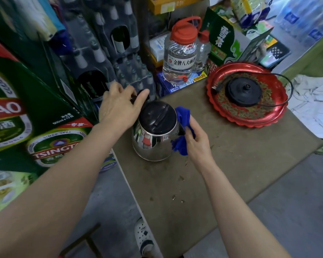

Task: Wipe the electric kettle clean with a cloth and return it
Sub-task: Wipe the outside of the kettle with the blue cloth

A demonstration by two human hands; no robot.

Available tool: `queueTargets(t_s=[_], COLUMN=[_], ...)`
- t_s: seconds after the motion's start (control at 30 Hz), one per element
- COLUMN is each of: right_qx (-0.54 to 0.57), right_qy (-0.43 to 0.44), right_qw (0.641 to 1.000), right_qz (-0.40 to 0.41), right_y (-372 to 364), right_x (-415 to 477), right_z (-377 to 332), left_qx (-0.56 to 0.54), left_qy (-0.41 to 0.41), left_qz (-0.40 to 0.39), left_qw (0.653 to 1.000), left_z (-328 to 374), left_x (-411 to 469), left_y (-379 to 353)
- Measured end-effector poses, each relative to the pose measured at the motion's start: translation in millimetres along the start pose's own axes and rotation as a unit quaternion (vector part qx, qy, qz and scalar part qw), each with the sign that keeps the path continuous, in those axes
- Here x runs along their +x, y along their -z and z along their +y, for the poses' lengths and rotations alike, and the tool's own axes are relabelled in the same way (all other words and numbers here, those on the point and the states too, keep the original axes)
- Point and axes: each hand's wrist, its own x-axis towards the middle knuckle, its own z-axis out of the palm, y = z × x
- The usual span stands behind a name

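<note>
A shiny steel electric kettle [153, 144] with a black lid stands on the brown table [231, 164] near its left edge. My left hand [119, 107] grips the kettle's black handle at the far left side. My right hand [196, 142] holds a blue cloth [183, 116] pressed against the kettle's right side, by the spout. The kettle's black round base [243, 92] with its cord lies on a red tray [250, 116] at the table's far right.
Green beer cartons [26, 116] and crates of bottles [104, 53] stack up on the left. Clear jugs with red caps [181, 53] stand behind the table. A white cloth [313, 101] lies at the right. Small debris dots the table front. A white shoe [144, 237] is below.
</note>
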Motion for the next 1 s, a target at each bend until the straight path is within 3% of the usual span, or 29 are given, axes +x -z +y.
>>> queueTargets(t_s=[0.1, 0.2, 0.3, 0.47, 0.67, 0.77, 0.87, 0.93, 1.0], right_qx=[0.042, 0.077, 0.071, 0.002, 0.002, -0.031, -0.055, -0.065, -0.049], right_qy=[-0.089, -0.133, -0.088, 0.059, -0.088, -0.024, 0.031, 0.019, -0.055], right_qw=[0.995, 0.988, 0.994, 0.997, 0.995, 0.998, 0.995, 0.993, 0.993], right_qz=[0.003, -0.015, 0.0, 0.043, 0.056, 0.052, 0.078, 0.096, 0.097], right_y=[-13.9, -31.2, -33.5, -15.9, -19.8, -43.6, -48.6, -44.8, -38.3], right_x=[-16.7, -46.9, -54.3, -11.2, -5.4, -45.5, -31.7, -2.0, 30.9], right_z=[28.1, 45.5, 23.7, -21.7, 14.0, -6.8, -26.5, -29.6, -20.7], left_qx=[0.01, -0.083, -0.169, -0.268, -0.186, -0.217, -0.228, -0.229, -0.238], left_qy=[-0.043, -0.064, 0.018, 0.122, 0.104, 0.098, 0.036, 0.024, 0.032], left_qz=[-0.019, -0.028, -0.029, 0.036, -0.002, -0.003, -0.015, -0.02, -0.022], left_qw=[0.999, 0.994, 0.985, 0.955, 0.977, 0.971, 0.973, 0.973, 0.97], left_z=[-24.0, -41.6, -47.8, -29.3, 16.4, 10.1, 6.4, 7.4, 7.7], left_x=[-12.6, -25.0, -38.7, -45.3, -50.6, -54.5, -60.5, -60.5, -59.2], left_y=[12.4, 19.0, 14.9, 6.5, -9.8, -14.7, -18.3, -18.1, -17.9])
